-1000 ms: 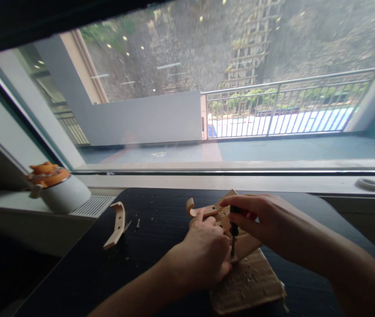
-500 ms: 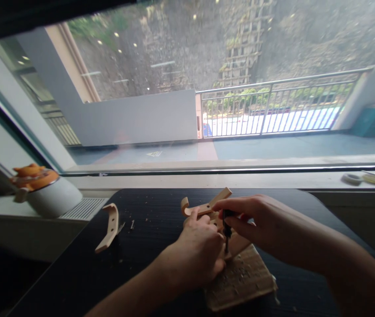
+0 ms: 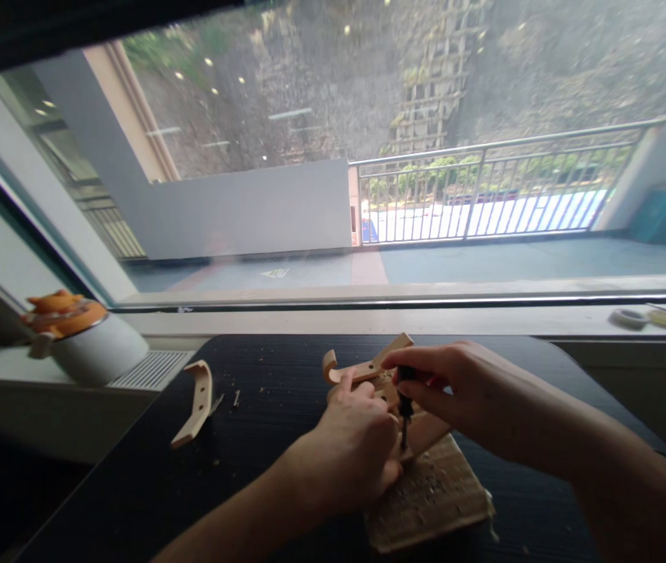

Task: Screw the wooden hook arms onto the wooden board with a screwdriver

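Observation:
My right hand is closed round the black handle of a screwdriver, held upright with its tip down on a pale wooden hook. My left hand presses and grips that hook against a rough wooden board, its index finger reaching forward; the fingers hide much of the hook. Whether a screw sits under the tip, I cannot tell. Just beyond my left fingers lies another curved wooden hook with a drilled hole.
Over to the left on the black table stands a third wooden hook, with small screws beside it. A white pot with an orange lid and rolls of tape sit along the windowsill.
The screwdriver's handle has shifted very slightly, and my right fingers have turned a little on it. My left hand stays in place. The whole view has drifted slightly.

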Available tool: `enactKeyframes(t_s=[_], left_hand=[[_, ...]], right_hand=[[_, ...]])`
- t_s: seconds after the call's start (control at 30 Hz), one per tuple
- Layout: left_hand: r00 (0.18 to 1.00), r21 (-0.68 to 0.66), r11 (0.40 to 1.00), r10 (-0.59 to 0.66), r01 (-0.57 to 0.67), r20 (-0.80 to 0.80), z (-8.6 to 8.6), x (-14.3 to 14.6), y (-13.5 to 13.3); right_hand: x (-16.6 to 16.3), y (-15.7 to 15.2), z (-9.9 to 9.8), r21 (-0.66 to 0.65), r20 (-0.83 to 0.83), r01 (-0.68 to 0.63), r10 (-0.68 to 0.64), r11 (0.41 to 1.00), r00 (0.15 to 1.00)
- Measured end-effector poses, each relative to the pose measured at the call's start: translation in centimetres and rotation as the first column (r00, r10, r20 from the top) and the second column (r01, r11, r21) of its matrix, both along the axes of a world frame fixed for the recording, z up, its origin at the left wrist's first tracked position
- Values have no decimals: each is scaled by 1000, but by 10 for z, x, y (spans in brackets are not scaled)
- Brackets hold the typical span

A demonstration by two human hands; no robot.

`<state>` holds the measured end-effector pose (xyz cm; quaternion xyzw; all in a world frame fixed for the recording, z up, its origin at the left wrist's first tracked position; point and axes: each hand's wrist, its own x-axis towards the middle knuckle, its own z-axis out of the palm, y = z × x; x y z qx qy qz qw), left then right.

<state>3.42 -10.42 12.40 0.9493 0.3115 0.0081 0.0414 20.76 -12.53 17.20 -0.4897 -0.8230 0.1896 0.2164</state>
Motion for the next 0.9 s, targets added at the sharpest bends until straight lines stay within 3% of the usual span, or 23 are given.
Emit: enactKeyframes(t_s=[0.33,0.6,0.9], left_hand=[[999,-42,999,24,-26,-33,4,1,0],[999,-43,999,13,-14,-32,3,1,0],[1000,-2,1000,13,-13,-20,-1,1,1]], right_hand=[[-3,3,-1,-16,-9,35,-36,999,999],[6,-5,1,-39,-72,-88,85,995,994],[2,2,-2,-78,-49,-27,23,997,999]])
